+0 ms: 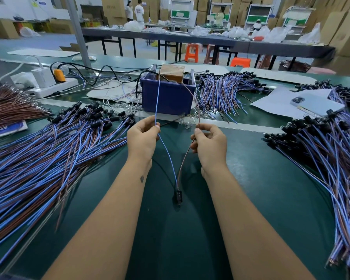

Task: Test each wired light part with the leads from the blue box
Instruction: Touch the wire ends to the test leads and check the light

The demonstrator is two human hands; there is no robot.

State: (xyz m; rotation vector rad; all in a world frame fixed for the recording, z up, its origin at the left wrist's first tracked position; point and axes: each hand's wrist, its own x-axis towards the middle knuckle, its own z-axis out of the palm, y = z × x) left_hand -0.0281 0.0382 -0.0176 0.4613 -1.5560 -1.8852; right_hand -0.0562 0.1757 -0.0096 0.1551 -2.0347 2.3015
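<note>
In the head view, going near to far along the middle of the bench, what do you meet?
Black light socket hanging on its wires → left hand and right hand pinching the leads → blue box → brown block inside it.

Both bare forearms extend forward, roughly parallel, wrists raised. Left hand is pinched shut, thumb and forefinger meeting at the top. Right hand mirrors it, fingers curled, thumb pressed to forefinger. Hands are apart, level.
</note>
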